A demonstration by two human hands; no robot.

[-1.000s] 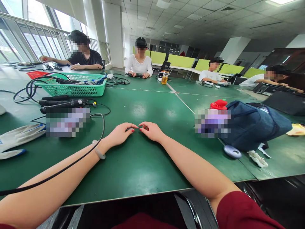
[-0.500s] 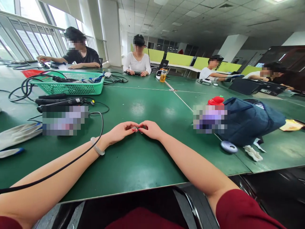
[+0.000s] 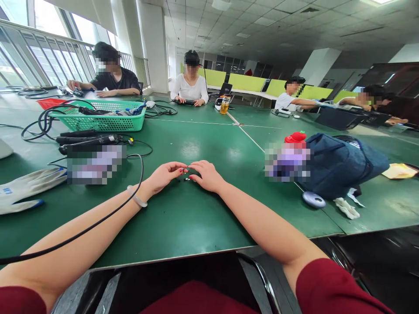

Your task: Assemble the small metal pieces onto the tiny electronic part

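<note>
Over the green table [image 3: 183, 226] my left hand [image 3: 165, 175] is closed in a pinch. A small shiny piece [image 3: 184, 170] shows at its fingertips, too tiny to name. My right hand [image 3: 207, 176] lies just to the right, thumb and fingers apart, its fingertips close to the left hand's. Small dark and silvery bits [image 3: 186, 179] rest on the table beside the right thumb. I cannot make out what they are, and nothing shows held in the right hand.
A black cable [image 3: 108, 213] arcs over my left forearm. Gloves [image 3: 29, 185], black tools [image 3: 88, 140] and a green basket [image 3: 118, 122] lie left. A dark blue bag [image 3: 340, 163] and a purplish oval case [image 3: 313, 199] sit right. Several people sit around the table.
The hands have drawn slightly apart. The right thumb and fingers have opened, and small bits now show on the table between the hands. The view has shifted slightly.
</note>
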